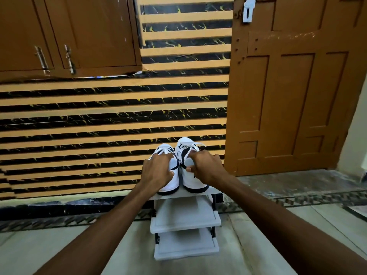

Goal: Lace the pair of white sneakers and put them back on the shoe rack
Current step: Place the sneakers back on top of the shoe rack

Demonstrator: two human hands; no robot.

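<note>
The fingers point(158, 159) of the left hand point(156, 171) were curled over the collar of the left sneaker point(170, 181), and those of the right hand point(208, 169) pinched the right sneaker point(192, 181) likewise, thumb on its inner side, apparently so both could be set down together. Beneath the fingers, both sneakers stood side by side, touching, laced, heels toward the person, on the top shelf of the grey shoe rack point(184, 219), so the task looked nearly done. Beyond the fingers rose a striped wall point(99, 116), with a brown door point(288, 96) to their right and cabinet doors point(69, 32) above left; nothing blocked the rack.
</note>
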